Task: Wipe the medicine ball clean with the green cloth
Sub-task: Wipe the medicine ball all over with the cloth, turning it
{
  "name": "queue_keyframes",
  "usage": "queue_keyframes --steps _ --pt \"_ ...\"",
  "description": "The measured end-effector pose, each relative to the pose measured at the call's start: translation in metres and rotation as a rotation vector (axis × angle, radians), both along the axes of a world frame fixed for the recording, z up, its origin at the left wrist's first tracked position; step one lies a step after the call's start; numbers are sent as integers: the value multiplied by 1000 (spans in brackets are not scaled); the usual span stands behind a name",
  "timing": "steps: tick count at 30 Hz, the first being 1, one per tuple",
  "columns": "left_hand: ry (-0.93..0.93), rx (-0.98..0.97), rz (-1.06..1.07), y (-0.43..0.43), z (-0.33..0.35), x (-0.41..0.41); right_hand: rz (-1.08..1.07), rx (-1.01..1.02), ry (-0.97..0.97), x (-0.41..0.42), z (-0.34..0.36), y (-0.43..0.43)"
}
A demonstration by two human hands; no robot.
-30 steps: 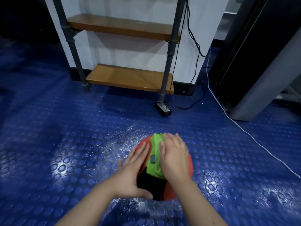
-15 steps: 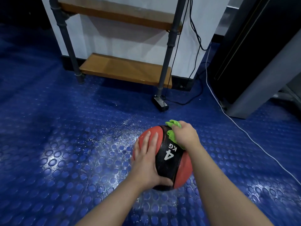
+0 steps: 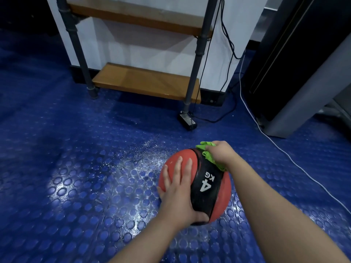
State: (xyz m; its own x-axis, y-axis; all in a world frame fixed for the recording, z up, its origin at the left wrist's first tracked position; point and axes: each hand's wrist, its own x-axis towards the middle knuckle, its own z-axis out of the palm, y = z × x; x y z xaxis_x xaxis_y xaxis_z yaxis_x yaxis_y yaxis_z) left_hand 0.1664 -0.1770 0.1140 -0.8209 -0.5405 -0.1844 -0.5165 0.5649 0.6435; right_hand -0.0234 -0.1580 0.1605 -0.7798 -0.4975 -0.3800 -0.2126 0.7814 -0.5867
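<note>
Clutching green cloth (image 3: 208, 156), right hand (image 3: 221, 152) slid across medicine ball (image 3: 223, 188); left fingers (image 3: 178, 168) stay splayed.

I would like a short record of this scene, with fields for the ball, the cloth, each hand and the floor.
ball: red and black medicine ball, marked "4 KG", resting on the floor
cloth: green cloth, bunched on the ball's far upper side
left hand: flat on the ball's left side, fingers straight
right hand: grips the cloth against the ball
floor: blue, studded, glossy around the ball
</note>
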Motion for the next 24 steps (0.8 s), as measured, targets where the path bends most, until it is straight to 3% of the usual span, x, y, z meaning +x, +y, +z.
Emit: queue_keyframes --steps 3,8,11,14,18,19,22,24 --pt "24 1 -39 -9 -2 2 -12 -98 -39 -1 -6 4" --pt "7 50 -258 -69 -7 20 -7 -96 228 42 -2 38" --pt "47 151 -146 -96 -17 46 45 -91 322 65 -8 60" --pt "229 451 121 -94 -30 78 3 -149 231 83 -1 80" --pt "448 862 302 -55 -32 87 -159 -443 -283 85 22 100" --pt "485 920 320 -43 -32 82 -202 -507 -329 80 23 101" --pt "500 895 388 -21 -36 70 -287 -620 -206 58 10 95" --pt "486 898 420 -24 -38 69 -226 -637 -126 50 -1 80"
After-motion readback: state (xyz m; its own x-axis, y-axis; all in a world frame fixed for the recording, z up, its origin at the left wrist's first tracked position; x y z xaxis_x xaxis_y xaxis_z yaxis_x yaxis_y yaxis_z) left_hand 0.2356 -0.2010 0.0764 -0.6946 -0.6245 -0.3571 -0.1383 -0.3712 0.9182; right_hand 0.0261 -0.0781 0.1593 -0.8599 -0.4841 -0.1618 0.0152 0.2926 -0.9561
